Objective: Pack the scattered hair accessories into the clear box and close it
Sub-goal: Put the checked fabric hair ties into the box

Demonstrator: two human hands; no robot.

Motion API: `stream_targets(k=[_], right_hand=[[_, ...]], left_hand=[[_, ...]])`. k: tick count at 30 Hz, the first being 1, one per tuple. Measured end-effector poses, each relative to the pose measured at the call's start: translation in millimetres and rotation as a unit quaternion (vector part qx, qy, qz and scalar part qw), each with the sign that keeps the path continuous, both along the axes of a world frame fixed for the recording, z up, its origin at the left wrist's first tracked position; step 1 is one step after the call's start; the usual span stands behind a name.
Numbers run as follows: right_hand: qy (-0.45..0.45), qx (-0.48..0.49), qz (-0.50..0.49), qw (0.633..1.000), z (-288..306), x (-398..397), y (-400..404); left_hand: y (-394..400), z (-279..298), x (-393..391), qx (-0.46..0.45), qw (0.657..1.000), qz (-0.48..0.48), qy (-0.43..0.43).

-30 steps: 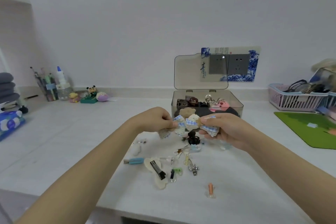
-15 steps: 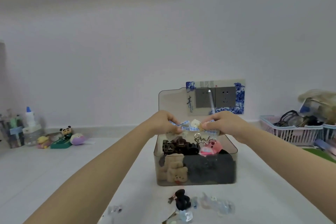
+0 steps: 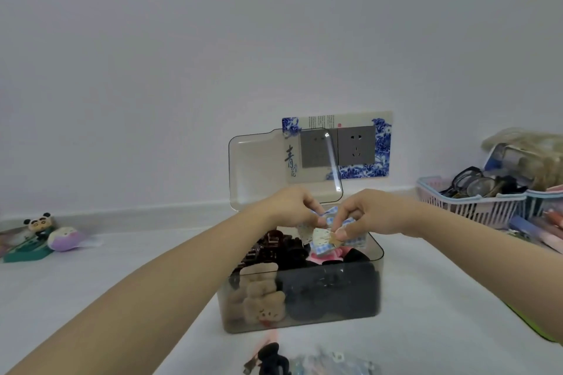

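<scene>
Both hands, the left hand (image 3: 294, 208) and right hand (image 3: 370, 213), pinched the blue gingham bow (image 3: 330, 233) directly above the open clear box (image 3: 300, 289), its long axis running left-right, each end equally near

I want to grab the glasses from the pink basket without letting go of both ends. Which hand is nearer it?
Right. The right hand lies between the left hand and the pink basket.
</scene>
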State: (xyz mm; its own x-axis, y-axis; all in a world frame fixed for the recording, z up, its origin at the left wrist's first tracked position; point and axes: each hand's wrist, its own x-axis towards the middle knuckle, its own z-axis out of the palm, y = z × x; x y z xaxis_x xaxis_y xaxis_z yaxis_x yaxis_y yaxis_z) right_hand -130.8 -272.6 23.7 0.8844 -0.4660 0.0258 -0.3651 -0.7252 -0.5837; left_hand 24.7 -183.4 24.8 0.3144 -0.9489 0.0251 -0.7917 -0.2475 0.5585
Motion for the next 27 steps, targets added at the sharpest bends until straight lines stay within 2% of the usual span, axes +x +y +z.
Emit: stream_targets(k=[3, 8, 12, 15, 19, 22, 27], right_hand=[[-0.026, -0.051, -0.014, 0.998, -7, 7, -5], [-0.039, -0.075, -0.027, 0.996, -25, 14, -12], [0.009, -0.206, -0.034, 0.978, -21, 23, -14], [0.051, -0.261, -0.027, 0.963, -22, 28, -18], [0.068, -0.269, -0.02, 0.961, -26, 31, -22], [0.064, -0.298, -0.033, 0.952, -26, 32, -23], [0.053, -0.283, -0.033, 0.957, -26, 28, -25]], left_hand=[[-14, -1, -2, 0.004, 0.999, -0.007, -0.031], [-29, -18, -1, -0.003, 0.998, -0.008, -0.056], [-33, -18, 6, 0.0, 1.0, -0.017, -0.024], [-33, -19, 7, 0.019, 0.999, -0.034, -0.024], [-26, -15, 11, 0.064, 0.996, -0.064, -0.028], [-22, -18, 12, 0.099, 0.988, -0.076, -0.093], [-18, -28, 8, 0.067, 0.984, -0.072, -0.146]])
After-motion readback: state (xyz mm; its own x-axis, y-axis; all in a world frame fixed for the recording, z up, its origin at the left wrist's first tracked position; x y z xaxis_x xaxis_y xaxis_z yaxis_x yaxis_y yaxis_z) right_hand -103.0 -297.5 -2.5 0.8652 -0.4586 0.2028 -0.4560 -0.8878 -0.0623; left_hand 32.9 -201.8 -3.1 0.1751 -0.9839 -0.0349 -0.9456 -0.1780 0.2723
